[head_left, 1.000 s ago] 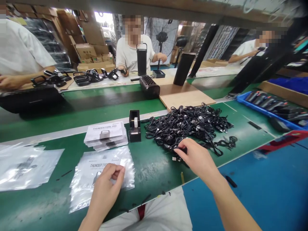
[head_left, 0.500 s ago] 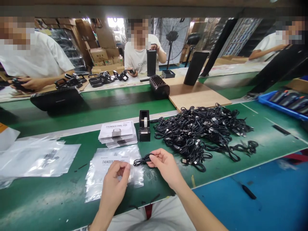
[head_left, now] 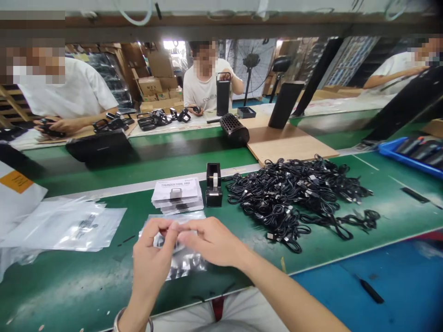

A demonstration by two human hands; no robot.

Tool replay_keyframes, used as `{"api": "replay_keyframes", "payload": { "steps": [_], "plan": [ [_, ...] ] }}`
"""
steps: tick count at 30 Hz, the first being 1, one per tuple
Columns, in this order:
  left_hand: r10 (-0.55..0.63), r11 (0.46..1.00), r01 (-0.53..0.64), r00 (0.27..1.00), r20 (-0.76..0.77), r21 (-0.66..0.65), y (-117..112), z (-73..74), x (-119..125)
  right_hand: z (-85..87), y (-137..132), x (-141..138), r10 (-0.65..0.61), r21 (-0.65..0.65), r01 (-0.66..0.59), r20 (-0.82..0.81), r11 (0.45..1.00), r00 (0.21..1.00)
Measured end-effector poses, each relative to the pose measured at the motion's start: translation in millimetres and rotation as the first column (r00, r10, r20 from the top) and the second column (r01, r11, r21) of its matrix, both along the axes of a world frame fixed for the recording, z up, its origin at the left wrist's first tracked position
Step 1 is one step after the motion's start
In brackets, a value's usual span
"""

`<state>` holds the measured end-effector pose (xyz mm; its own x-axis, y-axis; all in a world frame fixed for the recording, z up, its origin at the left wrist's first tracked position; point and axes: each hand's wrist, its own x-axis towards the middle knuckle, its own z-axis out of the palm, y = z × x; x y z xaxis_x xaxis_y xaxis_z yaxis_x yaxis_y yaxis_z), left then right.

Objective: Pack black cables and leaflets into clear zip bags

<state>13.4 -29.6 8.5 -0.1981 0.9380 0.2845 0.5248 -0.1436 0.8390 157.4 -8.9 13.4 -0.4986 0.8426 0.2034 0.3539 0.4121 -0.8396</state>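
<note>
Across the green bench (head_left: pixel 110 281), a tangled heap of black cables (head_left: pixel 284 186) with pale metal plugs spreads out to the right of my hands. Smaller, a clear plastic bag (head_left: pixel 187 265) lies right below my hands, glossy, wrinkled and partly hidden by them. Over it, my left hand (head_left: pixel 152 253) and right hand (head_left: pixel 211 242) come together at the fingertips, fingers curled; I cannot tell whether either grip is closed on anything there.
</note>
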Motion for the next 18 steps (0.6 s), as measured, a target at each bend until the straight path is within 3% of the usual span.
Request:
{"api": "replay_keyframes", "payload": {
  "steps": [4, 8, 10, 13, 15, 18],
  "plan": [
    [0.087, 0.994, -0.095, 0.989, 0.119, 0.060, 15, 11.9, -22, 43.9, 37, -13, 0.098, 0.242, -0.162, 0.259, 0.957, 0.961],
    [0.097, 0.993, -0.111, 0.946, 0.310, 0.027, 25, 9.4, -43, 89.2, 64, -23, 0.292, 0.271, -0.382, 0.320, 0.883, 0.901],
    [0.029, 1.000, -0.022, 0.919, 0.394, -0.022, 26, 7.3, -49, 109.5, 67, -23, 0.410, 0.239, -0.494, 0.325, 0.836, 0.852],
    [-0.184, 0.967, 0.249, 0.836, 0.518, -0.058, 23, 4.7, -49, 130.5, 63, -18, 0.500, 0.229, -0.584, 0.336, 0.779, 0.799],
    [-0.296, 0.914, 0.402, 0.750, 0.592, -0.052, 20, 2.4, -45, 137.3, 58, -11, 0.481, 0.241, -0.575, 0.355, 0.782, 0.802],
    [-0.267, 0.907, 0.410, 0.730, 0.630, -0.091, 14, -1.9, -37, 136.0, 50, 3, 0.418, 0.246, -0.506, 0.334, 0.827, 0.845]
  ]
}}
